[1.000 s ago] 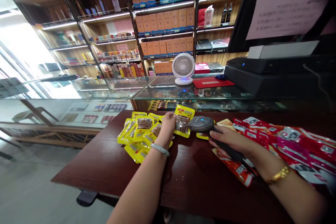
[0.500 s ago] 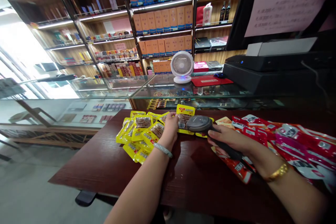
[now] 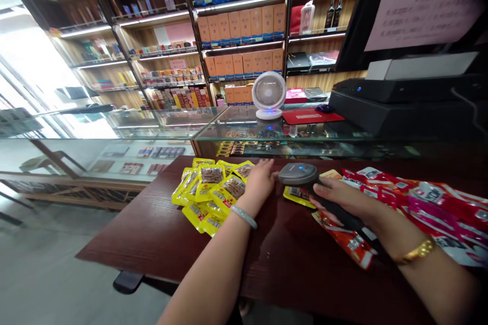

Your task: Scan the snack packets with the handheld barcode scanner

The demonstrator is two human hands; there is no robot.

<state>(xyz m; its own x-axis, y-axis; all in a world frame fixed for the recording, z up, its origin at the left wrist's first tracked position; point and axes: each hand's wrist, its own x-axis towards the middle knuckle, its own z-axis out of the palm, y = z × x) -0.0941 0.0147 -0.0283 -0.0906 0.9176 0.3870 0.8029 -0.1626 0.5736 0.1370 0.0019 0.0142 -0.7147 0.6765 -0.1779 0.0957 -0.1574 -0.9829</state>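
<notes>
My right hand is wrapped round the handle of a dark grey barcode scanner, whose head points left with a small blue light on top. My left hand reaches over the table at the right edge of a pile of yellow snack packets. Its fingers are stretched out, and no packet shows in them. Beneath the scanner head lies a single yellow packet, partly covered. Under my right hand is a red-orange snack packet.
Many red and pink snack bags cover the right of the dark wooden table. Behind it stands a glass display counter with a white fan, a red mat and black till equipment. Stocked shelves line the back wall.
My left hand has let go of the yellow packet it held before the scanner, and its fingers have straightened. The scanner stays in my right hand; the view has shifted slightly.
</notes>
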